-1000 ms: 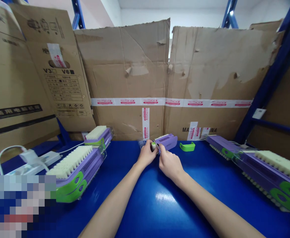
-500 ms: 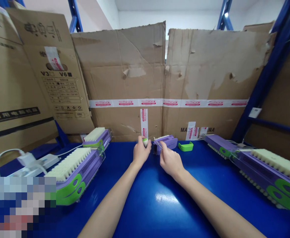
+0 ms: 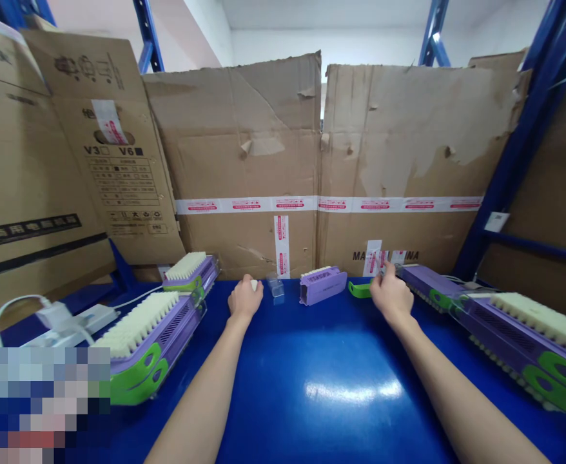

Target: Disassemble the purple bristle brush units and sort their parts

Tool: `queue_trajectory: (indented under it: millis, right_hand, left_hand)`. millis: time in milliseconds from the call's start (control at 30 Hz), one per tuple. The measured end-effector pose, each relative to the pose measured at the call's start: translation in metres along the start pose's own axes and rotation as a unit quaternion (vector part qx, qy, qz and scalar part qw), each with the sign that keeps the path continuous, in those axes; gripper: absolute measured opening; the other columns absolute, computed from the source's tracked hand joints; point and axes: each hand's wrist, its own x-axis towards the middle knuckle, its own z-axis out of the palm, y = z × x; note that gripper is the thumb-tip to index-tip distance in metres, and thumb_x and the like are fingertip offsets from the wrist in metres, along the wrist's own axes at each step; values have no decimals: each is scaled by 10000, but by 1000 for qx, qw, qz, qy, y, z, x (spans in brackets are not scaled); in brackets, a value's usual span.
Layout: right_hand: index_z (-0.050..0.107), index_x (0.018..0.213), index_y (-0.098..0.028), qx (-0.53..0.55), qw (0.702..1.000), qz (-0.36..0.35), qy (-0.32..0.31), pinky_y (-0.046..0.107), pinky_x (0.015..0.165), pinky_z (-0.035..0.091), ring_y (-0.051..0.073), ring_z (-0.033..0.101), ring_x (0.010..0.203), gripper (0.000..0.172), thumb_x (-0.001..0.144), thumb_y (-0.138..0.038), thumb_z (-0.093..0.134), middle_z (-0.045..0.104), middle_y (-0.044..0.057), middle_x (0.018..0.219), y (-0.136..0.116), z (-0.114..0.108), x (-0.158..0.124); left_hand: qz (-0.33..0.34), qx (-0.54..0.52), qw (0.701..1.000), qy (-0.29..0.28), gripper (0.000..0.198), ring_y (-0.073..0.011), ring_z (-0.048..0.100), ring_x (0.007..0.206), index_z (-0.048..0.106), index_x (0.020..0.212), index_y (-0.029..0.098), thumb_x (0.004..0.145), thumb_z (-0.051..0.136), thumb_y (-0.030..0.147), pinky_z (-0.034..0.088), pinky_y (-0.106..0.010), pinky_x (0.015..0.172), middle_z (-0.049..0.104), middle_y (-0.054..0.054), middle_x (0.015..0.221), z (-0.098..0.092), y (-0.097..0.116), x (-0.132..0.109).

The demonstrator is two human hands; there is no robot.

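My left hand (image 3: 245, 299) is closed round a small whitish piece (image 3: 254, 283), mostly hidden by the fingers. Just right of it stands a small clear plastic box (image 3: 276, 287). A purple brush body (image 3: 323, 287) with pale bristles on top lies between my hands, one open end facing left. My right hand (image 3: 393, 295) is raised over the green end cap (image 3: 359, 290), its fingers pinched on a thin metal tool (image 3: 381, 263) that is hard to make out against the cardboard.
Purple brushes with green ends stand at the left (image 3: 140, 341) and at the right (image 3: 519, 335). A white power strip (image 3: 82, 325) with a plug and cable lies far left. Cardboard sheets (image 3: 234, 161) wall the back of the blue table (image 3: 283, 399). The lower left corner is pixelated.
My hands have moved apart: the left one leftward with the small piece, the right one rightward from the purple body to above the green cap. The clear box has come into view.
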Motion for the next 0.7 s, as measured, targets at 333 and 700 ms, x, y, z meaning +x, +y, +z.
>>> queue_trajectory:
  millis: [333, 700]
  right_hand:
    - [485, 1137, -117, -31, 990, 62, -122, 401, 721, 462, 324, 615, 939, 382, 838, -280, 312, 616, 195, 987, 26, 21, 15]
    - [504, 1128, -123, -34, 991, 57, -118, 401, 710, 467, 314, 622, 924, 392, 848, -323, 316, 617, 206, 987, 26, 22, 15]
  left_hand:
    - [43, 41, 998, -7, 325, -290, 634, 866, 553, 1027, 192, 860, 370, 403, 455, -380, 703, 617, -131, 1025, -1, 5, -5]
    - [178, 57, 982, -8, 415, -275, 466, 1143, 461, 1248, 195, 873, 385, 355, 378, -407, 912, 497, -144, 1223, 6, 4, -6]
